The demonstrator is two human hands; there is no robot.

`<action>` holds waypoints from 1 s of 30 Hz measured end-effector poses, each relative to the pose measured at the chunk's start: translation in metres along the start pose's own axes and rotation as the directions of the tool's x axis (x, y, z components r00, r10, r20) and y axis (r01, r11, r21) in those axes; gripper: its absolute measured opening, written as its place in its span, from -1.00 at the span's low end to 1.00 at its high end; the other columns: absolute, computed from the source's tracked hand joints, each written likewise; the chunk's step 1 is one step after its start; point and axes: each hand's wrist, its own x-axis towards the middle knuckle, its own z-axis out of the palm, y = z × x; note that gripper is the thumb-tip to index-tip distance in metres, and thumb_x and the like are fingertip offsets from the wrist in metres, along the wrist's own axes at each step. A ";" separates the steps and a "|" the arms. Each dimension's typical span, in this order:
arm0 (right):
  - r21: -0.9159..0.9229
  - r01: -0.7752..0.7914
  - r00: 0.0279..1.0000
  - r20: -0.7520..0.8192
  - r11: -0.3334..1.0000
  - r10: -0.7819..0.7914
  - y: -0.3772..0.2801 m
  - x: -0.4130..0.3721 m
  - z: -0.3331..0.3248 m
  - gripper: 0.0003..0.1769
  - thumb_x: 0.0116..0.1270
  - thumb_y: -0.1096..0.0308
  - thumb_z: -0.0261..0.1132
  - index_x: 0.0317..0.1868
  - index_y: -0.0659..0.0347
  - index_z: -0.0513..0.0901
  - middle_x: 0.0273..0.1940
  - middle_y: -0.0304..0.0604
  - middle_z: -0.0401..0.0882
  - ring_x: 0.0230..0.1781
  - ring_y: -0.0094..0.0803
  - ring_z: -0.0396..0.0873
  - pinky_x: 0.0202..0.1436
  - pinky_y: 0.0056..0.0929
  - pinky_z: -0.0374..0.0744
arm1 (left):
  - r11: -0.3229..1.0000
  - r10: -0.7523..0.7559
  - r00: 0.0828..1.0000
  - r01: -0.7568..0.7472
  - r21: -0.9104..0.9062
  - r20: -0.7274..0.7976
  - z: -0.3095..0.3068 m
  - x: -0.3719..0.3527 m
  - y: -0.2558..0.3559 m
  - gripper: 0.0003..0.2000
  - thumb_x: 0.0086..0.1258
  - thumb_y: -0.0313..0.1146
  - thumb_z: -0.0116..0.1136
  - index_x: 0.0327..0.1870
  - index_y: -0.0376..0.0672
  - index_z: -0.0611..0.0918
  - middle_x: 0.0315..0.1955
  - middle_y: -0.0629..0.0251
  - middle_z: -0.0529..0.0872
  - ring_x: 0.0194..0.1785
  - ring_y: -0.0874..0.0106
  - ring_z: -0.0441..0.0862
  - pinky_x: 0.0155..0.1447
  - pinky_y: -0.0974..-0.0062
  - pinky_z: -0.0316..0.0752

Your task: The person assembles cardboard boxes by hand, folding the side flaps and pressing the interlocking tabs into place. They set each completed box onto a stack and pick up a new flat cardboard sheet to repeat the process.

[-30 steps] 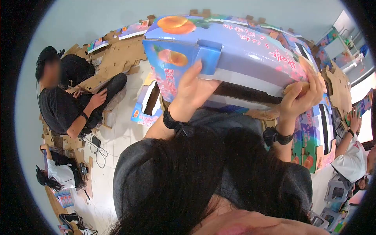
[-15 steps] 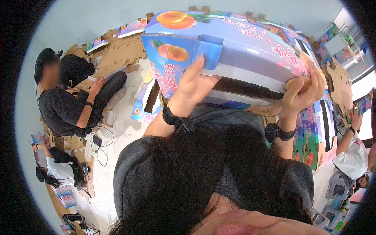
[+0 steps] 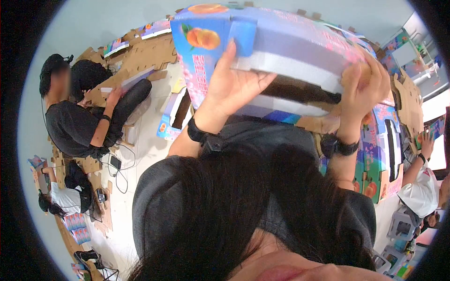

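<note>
A printed cardboard fruit box [image 3: 295,54], blue and purple with peach pictures, is held up in front of my chest, its long dark opening toward me. My left hand [image 3: 232,86] is at its left end, thumb up against a blue corner tab and fingers along the flap's edge by the opening. At the right end, my right hand [image 3: 365,86] is wrapped round the box's corner, over a bare brown cardboard part. Motion blurs the right fingers a little. The box's far side and underside are hidden.
A similar box [image 3: 176,114] stands on the floor at left, and more printed boxes [image 3: 382,154] stand at right. Flattened cardboard [image 3: 140,61] lies behind. A seated person [image 3: 75,122] handles cardboard at left; other people work at lower left and far right. Cables [image 3: 124,173] cross the floor.
The box has risen slightly and tilted, showing more of its opening. My left fingers have come further into view along the flap edge. At left, the seated person's cardboard piece has shifted.
</note>
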 end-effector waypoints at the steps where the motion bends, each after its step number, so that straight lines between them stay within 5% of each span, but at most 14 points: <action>1: -0.001 0.001 1.000 0.023 1.000 -0.001 0.006 0.004 0.011 -0.63 0.38 0.09 0.38 0.05 0.15 0.72 0.03 -0.07 0.71 0.09 -0.08 0.59 0.27 -0.11 0.39 | 0.993 -0.103 0.995 0.103 -0.059 0.013 -0.006 0.001 0.006 -0.18 0.53 0.13 0.13 0.55 -0.36 0.19 0.52 -0.19 0.25 0.62 -0.04 0.15 0.65 -0.09 0.10; 4: -0.024 0.011 0.996 0.086 1.000 -0.009 0.033 0.012 0.056 -0.65 0.34 0.02 0.40 -0.07 0.10 0.77 -0.06 -0.07 0.74 0.00 -0.07 0.64 0.18 -0.06 0.43 | 0.961 -0.272 0.959 0.275 -0.031 0.075 -0.005 -0.007 0.008 -0.33 0.65 -0.05 -0.05 0.48 -0.50 0.18 0.49 -0.41 0.22 0.58 -0.11 0.24 0.59 0.00 0.27; 6: -0.021 -0.022 0.986 0.166 1.000 0.025 0.045 0.014 0.087 -0.63 0.33 -0.02 0.39 -0.10 0.09 0.78 -0.10 -0.08 0.75 -0.06 -0.06 0.65 0.18 -0.02 0.44 | 0.914 -0.335 0.923 0.269 0.304 0.189 -0.004 -0.017 0.007 -0.17 0.52 0.03 0.16 0.54 -0.49 0.17 0.53 -0.35 0.19 0.63 -0.11 0.14 0.66 -0.03 0.10; 8: 0.019 -0.127 0.929 0.353 0.992 0.112 0.056 0.012 0.117 -0.52 0.31 -0.10 0.40 0.04 0.06 0.76 0.06 0.00 0.70 0.13 0.01 0.59 0.29 0.02 0.41 | 0.741 -0.298 0.912 0.035 0.670 0.283 -0.004 -0.023 0.008 -0.22 0.46 0.01 0.25 0.53 -0.35 0.29 0.48 -0.21 0.34 0.60 -0.07 0.23 0.65 -0.05 0.10; 9: 0.026 -0.183 0.884 0.443 0.983 0.153 0.061 0.010 0.126 -0.46 0.29 -0.13 0.40 0.11 0.05 0.75 0.14 0.04 0.67 0.22 0.04 0.56 0.35 0.04 0.39 | 0.596 -0.301 0.894 -0.097 0.797 0.333 -0.005 -0.024 0.007 -0.24 0.42 0.00 0.30 0.52 -0.28 0.35 0.45 -0.13 0.41 0.58 -0.06 0.27 0.64 -0.06 0.09; 10: 0.060 -0.168 0.896 0.425 0.984 0.127 0.058 0.010 0.130 -0.52 0.32 -0.08 0.38 0.04 0.10 0.73 0.04 0.06 0.67 0.12 0.05 0.58 0.25 0.06 0.43 | 0.245 -0.225 0.890 -0.343 0.907 0.397 -0.008 -0.022 0.006 -0.25 0.38 0.00 0.35 0.50 -0.21 0.40 0.42 -0.06 0.46 0.56 -0.04 0.31 0.64 -0.09 0.08; 12: 0.129 -0.135 0.919 0.386 0.982 0.076 0.041 0.011 0.140 -0.62 0.36 0.04 0.35 -0.09 0.20 0.68 -0.16 0.08 0.66 -0.09 0.07 0.61 0.05 0.09 0.50 | -0.544 -0.173 0.802 -0.562 0.623 0.572 -0.020 -0.013 0.004 -0.27 0.29 0.00 0.44 0.47 -0.07 0.48 0.35 0.08 0.56 0.53 0.00 0.37 0.62 -0.15 0.06; 13: 0.122 -0.087 0.929 0.367 0.989 0.037 0.036 0.011 0.144 -0.65 0.37 0.05 0.34 -0.14 0.19 0.68 -0.19 0.07 0.66 -0.11 0.08 0.61 0.01 0.08 0.51 | -0.575 -0.146 0.787 -0.560 0.597 0.599 -0.030 -0.006 -0.004 -0.21 0.17 0.06 0.50 0.47 0.07 0.49 0.37 0.14 0.53 0.57 0.03 0.31 0.62 -0.23 0.00; 17: 0.105 0.019 0.944 0.326 0.994 -0.053 0.039 0.005 0.165 -0.71 0.36 0.08 0.34 -0.30 0.14 0.66 -0.27 0.00 0.64 -0.20 0.05 0.61 -0.14 0.05 0.53 | -0.688 -0.120 0.828 -0.467 0.555 0.548 -0.033 -0.006 -0.010 -0.15 0.14 0.10 0.51 0.49 0.05 0.47 0.50 0.10 0.37 0.65 0.04 0.15 0.64 -0.24 -0.07; 18: 0.105 0.025 0.944 0.324 0.994 -0.058 0.041 0.004 0.170 -0.73 0.35 0.09 0.35 -0.32 0.12 0.65 -0.29 -0.02 0.63 -0.22 0.04 0.61 -0.18 0.03 0.54 | -0.673 -0.115 0.827 -0.473 0.569 0.551 -0.032 -0.005 -0.008 -0.15 0.14 0.10 0.51 0.49 0.05 0.47 0.50 0.10 0.37 0.65 0.04 0.15 0.64 -0.23 -0.07; 21: 0.058 0.380 0.866 0.328 0.923 -0.377 0.050 0.002 0.174 -0.76 0.31 0.10 0.36 -0.35 0.06 0.65 -0.31 -0.07 0.62 -0.25 -0.01 0.61 -0.27 -0.01 0.56 | -0.650 -0.110 0.818 -0.489 0.582 0.565 -0.032 -0.001 -0.004 -0.14 0.12 0.10 0.53 0.48 0.01 0.48 0.49 0.13 0.41 0.63 0.05 0.18 0.64 -0.21 -0.04; 24: -0.033 0.386 0.865 0.361 0.922 -0.349 0.049 -0.001 0.176 -0.78 0.29 0.09 0.36 -0.36 0.02 0.65 -0.33 -0.12 0.60 -0.28 -0.05 0.61 -0.33 -0.04 0.57 | -0.635 -0.131 0.799 -0.522 0.569 0.586 -0.031 -0.001 -0.004 -0.16 0.11 0.11 0.54 0.45 0.01 0.51 0.45 0.15 0.46 0.61 0.06 0.24 0.63 -0.19 0.00; 30: -0.093 -0.130 0.830 0.534 0.987 0.160 0.043 0.000 0.186 -0.55 0.35 -0.11 0.24 -0.19 0.14 0.70 -0.12 0.14 0.72 -0.07 0.21 0.66 -0.05 0.17 0.61 | -0.636 -0.142 0.776 -0.548 0.544 0.615 -0.032 0.003 -0.002 -0.20 0.08 0.08 0.55 0.38 -0.02 0.56 0.37 0.16 0.54 0.54 0.06 0.36 0.60 -0.16 0.12</action>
